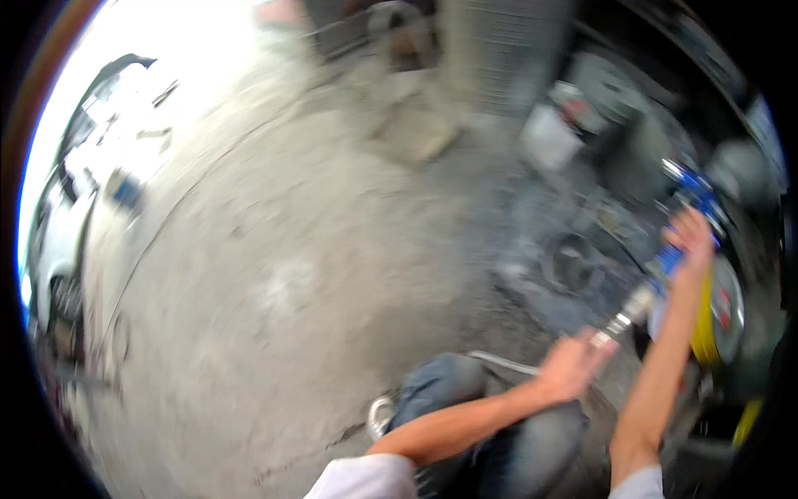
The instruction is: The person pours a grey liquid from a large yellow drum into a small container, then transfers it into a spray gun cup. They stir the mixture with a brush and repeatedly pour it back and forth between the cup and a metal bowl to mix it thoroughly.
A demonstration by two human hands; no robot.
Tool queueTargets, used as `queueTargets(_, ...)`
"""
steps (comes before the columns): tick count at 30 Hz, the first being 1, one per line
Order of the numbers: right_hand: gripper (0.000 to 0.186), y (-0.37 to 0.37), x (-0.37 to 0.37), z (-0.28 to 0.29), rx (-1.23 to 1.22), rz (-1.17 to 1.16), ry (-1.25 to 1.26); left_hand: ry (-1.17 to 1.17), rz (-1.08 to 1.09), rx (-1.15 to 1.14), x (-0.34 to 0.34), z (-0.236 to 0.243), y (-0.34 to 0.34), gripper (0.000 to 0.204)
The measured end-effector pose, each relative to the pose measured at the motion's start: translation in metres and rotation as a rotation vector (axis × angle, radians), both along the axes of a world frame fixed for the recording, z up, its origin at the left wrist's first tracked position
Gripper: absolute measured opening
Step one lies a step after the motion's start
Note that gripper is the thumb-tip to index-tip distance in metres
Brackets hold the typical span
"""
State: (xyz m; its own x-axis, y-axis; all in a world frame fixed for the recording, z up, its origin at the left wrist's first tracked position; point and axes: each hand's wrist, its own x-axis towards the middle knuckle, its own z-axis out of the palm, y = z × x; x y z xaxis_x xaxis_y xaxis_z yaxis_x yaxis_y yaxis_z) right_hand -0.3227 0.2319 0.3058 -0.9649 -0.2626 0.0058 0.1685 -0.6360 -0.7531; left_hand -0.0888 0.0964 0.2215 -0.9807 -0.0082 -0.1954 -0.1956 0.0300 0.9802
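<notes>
My right hand (693, 236) is wrapped around a blue tool (667, 259) with silver ends, which looks like a spray gun; motion blur hides its detail. From the tool's lower end a silver metal fitting (615, 324) slants down toward my left hand (573, 366). The fingers of that hand are closed around the fitting's tip. A pale hose (503, 363) runs out beside my left hand and over my knee. Both arms reach to the right of my bent knees.
Close by the tool stands a yellow-rimmed round can (725, 308). A dark ring-shaped item (573, 262) lies on the stained floor, with a white container (550, 137) behind it. A dustpan-like scoop (416, 129) is farther back. At far left are a blue-and-white can (125, 191) and a car (62, 237).
</notes>
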Motion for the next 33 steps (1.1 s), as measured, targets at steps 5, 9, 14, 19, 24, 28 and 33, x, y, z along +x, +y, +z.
queueTargets(5, 0.031, 0.037, 0.009, 0.000, -0.017, -0.166, 0.060, 0.305, 0.068, 0.075, 0.008, -0.015, 0.005, 0.045)
queueTargets(9, 0.016, 0.045, 0.027, 0.007, 0.117, -0.319, 0.096, 0.233, 0.033, 0.054, -0.005, -0.027, 0.033, 0.047)
queueTargets(14, 0.023, 0.012, 0.047, 0.023, 0.151, -0.212, 0.113, 0.042, -0.057, 0.277, 0.001, -0.007, 0.021, 0.040)
queueTargets(19, 0.024, 0.003, 0.052, 0.011, 0.295, -0.528, -0.011, 0.134, -0.049, 0.131, -0.018, -0.032, 0.023, 0.046)
queueTargets(24, 0.021, 0.056, 0.061, 0.005, 0.254, -0.458, -0.097, 0.057, -0.312, 0.154, -0.022, -0.044, 0.038, 0.045)
queueTargets(28, 0.020, 0.084, 0.065, -0.012, 0.385, -0.614, -0.066, -0.039, -0.530, 0.239, -0.025, -0.040, 0.052, 0.038)
queueTargets(33, 0.022, 0.077, 0.069, -0.021, 0.438, -0.764, -0.044, -0.201, -0.699, 0.292, -0.034, -0.059, 0.048, 0.044)
